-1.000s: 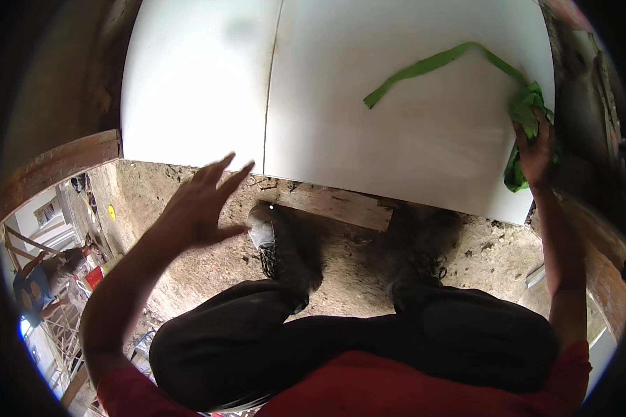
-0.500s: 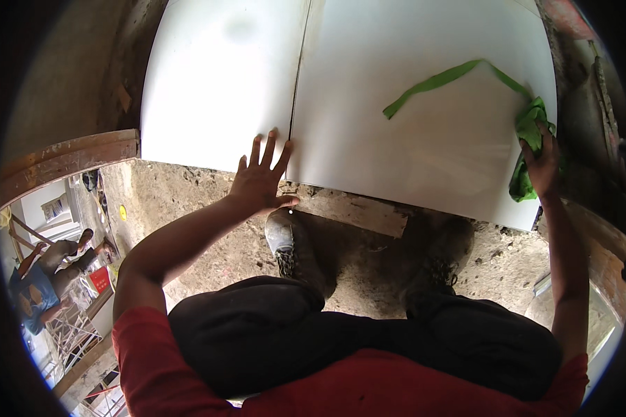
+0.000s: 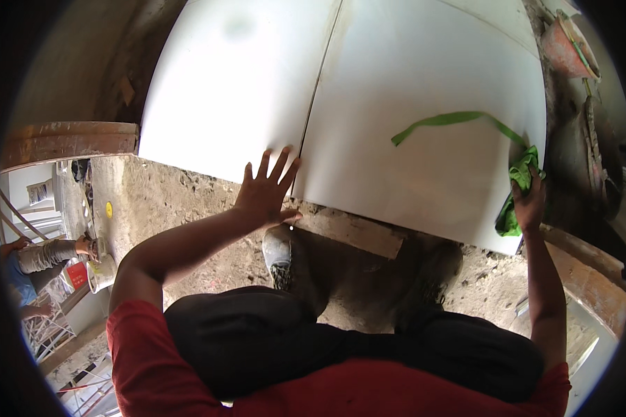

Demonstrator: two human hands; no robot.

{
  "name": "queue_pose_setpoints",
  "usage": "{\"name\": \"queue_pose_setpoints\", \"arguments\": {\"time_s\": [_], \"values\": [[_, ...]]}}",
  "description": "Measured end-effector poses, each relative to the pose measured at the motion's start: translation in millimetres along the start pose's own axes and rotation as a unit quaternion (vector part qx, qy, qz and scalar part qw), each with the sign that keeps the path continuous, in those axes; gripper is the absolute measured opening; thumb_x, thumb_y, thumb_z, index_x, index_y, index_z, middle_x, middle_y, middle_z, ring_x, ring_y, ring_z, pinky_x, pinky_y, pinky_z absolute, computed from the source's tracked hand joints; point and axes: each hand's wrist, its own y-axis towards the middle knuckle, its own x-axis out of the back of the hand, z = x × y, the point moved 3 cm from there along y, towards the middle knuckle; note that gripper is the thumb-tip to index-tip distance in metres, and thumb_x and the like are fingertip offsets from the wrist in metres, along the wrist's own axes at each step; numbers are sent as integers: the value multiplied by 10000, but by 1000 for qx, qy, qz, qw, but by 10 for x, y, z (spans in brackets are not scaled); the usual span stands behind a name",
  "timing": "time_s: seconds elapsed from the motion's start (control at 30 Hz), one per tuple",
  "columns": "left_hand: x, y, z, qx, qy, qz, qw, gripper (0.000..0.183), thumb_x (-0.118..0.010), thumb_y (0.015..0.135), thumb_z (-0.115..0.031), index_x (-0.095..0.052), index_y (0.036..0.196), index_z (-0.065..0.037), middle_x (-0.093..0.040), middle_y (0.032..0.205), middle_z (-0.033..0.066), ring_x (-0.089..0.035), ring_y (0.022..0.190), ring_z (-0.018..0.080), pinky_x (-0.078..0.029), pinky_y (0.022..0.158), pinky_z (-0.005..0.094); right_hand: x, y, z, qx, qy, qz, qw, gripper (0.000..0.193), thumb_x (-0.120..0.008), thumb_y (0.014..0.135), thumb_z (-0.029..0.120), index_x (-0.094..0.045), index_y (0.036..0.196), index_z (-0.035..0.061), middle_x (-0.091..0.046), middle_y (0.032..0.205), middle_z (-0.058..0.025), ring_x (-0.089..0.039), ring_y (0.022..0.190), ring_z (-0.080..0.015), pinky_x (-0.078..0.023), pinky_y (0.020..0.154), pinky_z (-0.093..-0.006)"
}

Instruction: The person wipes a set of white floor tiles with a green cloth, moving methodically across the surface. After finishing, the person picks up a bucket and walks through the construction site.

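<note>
Two large glossy white tiles, a left tile [image 3: 215, 104] and a right tile [image 3: 410, 181], lie side by side with a thin dark seam between them. My left hand [image 3: 263, 194] rests fingers spread at their front edge beside the seam, its fingertips on the left tile and its thumb outside the edge. By the right tile's right edge, my right hand [image 3: 530, 201] grips a bunched green cloth [image 3: 509, 219] against the surface. From the cloth, a long green strip curves leftward over the tile. What lies under my right palm is hidden.
A flat board piece [image 3: 358, 233] lies along the front edge by my shoes, on rough, gritty ground [image 3: 181, 215]. Brownish ledges stand at left and right. A reddish bucket [image 3: 567, 48] is at the far right. Another person [image 3: 45, 260] works at the left beside a white bucket [image 3: 103, 271].
My view has shifted, showing more of the reddish bucket. My right hand and the green cloth sit slightly nearer the tile's front corner. The other person has moved beside the white bucket.
</note>
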Motion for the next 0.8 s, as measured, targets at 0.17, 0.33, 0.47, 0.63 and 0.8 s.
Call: {"name": "queue_pose_setpoints", "arguments": {"time_s": [0.17,0.33,0.47,0.63,0.8], "values": [[-29,-22,28,-4,-27,-8,1000,1179,-674,789,-739,-74,1634,-177,-42,1686,185,-141,1515,475,-295,1120,698,-235,164,13,-107,-30,-15,994,820,-777,835,390,-400,1538,200,-602,1093,-310,-605,1031,-494,-487,927,-548],[54,45,11,-10,-64,-5,998,1174,-670,804,-719,-52,1637,-170,-53,1686,196,-126,1531,451,-231,1160,682,-465,630,536,-91,-46,32,994,840,-749,824,461,-398,1549,227,-604,1128,-302,-587,1065,-472,-475,920,-577],[258,175,-67,-44,-106,-22,993,1160,-680,809,-695,-81,1635,-143,-73,1685,208,-126,1549,400,-198,1194,625,-622,749,1652,80,13,62,995,696,-703,843,450,-501,1468,220,-578,1173,-229,-590,1071,-399,-458,858,-590],[494,273,-241,-115,-147,-55,981,1132,-736,807,-611,-180,1594,-17,-134,1646,294,-182,1520,444,-236,1185,587,-809,193,2657,329,67,217,917,589,-619,899,416,-491,1472,364,-444,1429,-215,-387,1407,-384,-225,1143,-727],[496,236,-286,-151,-171,-83,970,1078,-758,808,-565,-238,1578,-17,-150,1644,287,-220,1503,469,-259,1164,604,-588,570,1842,236,12,96,967,701,-706,857,436,-427,1500,420,-494,1360,-188,-463,1336,-379,-348,1084,-666]]}}
